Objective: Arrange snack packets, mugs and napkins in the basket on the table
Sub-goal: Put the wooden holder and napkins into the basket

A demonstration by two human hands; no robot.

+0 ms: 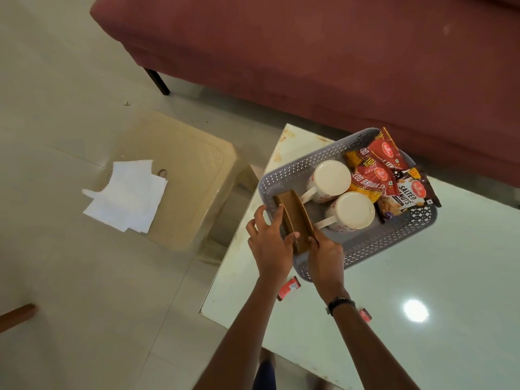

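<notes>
Holder (pixel 294 220), brown, stiff, light-looking, stood on edge at near-left end of basket (pixel 394 243) on table (pixel 422 277); left hand (pixel 268 243) and right hand (pixel 326 254) gripped its ends, fingers curled. Napkins (pixel 126 195), limp, lay on stool (pixel 197 164); best pinched as a stack

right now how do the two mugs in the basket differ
The far mug lies nearer the snack packets at the basket's far end; the near mug lies closer to the person. The far mug's handle nearly meets the brown holder; the near mug's handle points toward the right hand. Both are white.
</notes>
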